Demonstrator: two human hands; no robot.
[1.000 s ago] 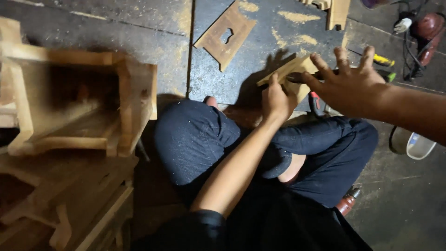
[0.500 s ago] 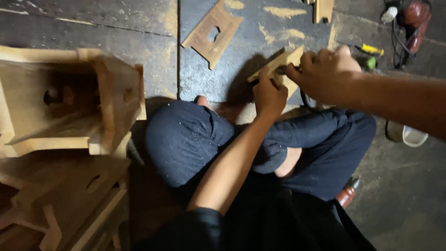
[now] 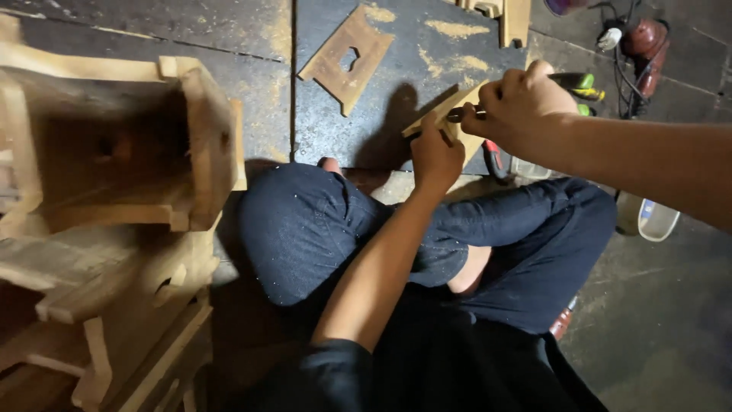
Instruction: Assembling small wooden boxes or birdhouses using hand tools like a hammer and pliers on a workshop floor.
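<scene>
Gripping: the left hand pinches the near edge of a small wooden piece, fingers closed on it, holding it tilted just above the dark floor slab.
Right hand: the right hand is curled shut around a slim dark-tipped tool — its tip lies against the wooden piece; what kind of tool it is I cannot tell.
Where the piece is: in front of the person's crossed legs in dark trousers, between the two hands.
Progress: judging by the piece, it looks already cut to shape, and the hands are working on its face or edge; how much of that is done cannot be told from this view.
Beyond the piece: one flat cut-out panel with a notch in its middle lies on the slab, a little further out; patches of sawdust beside it.
Right of the piece: a screwdriver with a green and yellow handle, one reddish power tool with cords well apart, one shallow white dish near the knee.
Left of the piece: a stack of assembled wooden stools — at least three, though the lower ones run together in shadow.
Count of hands: two, both the person's own.
</scene>
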